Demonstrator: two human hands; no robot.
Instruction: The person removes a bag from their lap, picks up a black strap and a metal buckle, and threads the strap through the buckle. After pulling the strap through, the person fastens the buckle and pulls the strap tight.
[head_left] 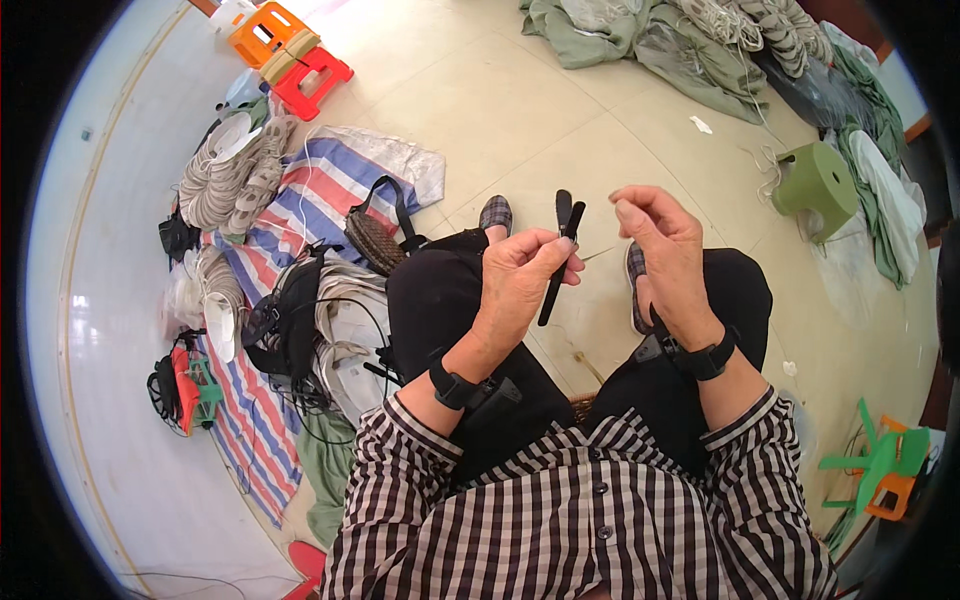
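My left hand (pixel 525 278), above the gap between my knees, pinches a black strap (pixel 551 290) between thumb and fingers. Two narrow, rounded ends of it stick up past the fingertips, and a longer piece hangs below them. To its right, my right hand (pixel 664 235) is raised with thumb and forefinger pressed together. What that pinch holds is too small to make out. Between the two hands runs a short thin line (pixel 600 253), perhaps thread, starting by the left fingertips. Both wrists wear black bands.
On my left, a striped sheet (pixel 345 185) carries bundled grey shoe-like pieces (pixel 215 190), a brown pouch (pixel 375 240) and a black bag (pixel 290 325) with cables. Orange and red stools (pixel 310 85) stand far left. A green stool (pixel 815 190), cloth heaps (pixel 690 70) and a green chair (pixel 880 460) are rightward.
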